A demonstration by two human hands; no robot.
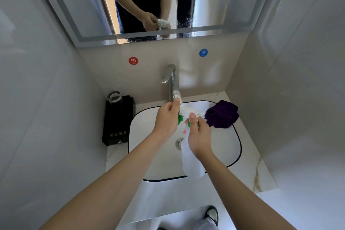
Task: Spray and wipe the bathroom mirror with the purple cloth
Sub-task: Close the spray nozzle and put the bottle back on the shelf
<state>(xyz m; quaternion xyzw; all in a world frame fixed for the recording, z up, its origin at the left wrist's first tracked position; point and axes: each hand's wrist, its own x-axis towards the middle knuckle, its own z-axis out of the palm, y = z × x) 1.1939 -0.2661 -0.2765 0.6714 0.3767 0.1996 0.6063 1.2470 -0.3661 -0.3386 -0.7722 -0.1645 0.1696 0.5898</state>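
While both hands grip spray bottle (191, 157) over sink (237, 144) | left hand (167, 120) pinches nozzle | right hand (198, 136) wraps neck | purple cloth (222, 114) on rim | faucet (170, 80) behind | black box (118, 119) on worktop (248, 155)

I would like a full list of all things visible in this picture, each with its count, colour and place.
mirror: 1, silver-framed, wall above basin
hot sticker: 1, red, wall left of faucet
cold sticker: 1, blue, wall right of faucet
faucet: 1, chrome, behind basin
basin: 1, white, dark-rimmed, on counter
black box: 1, counter left of basin
purple cloth: 1, basin's far right rim
spray bottle: 1, white, over basin
left hand: 1, at bottle's head
right hand: 1, gripping bottle's neck
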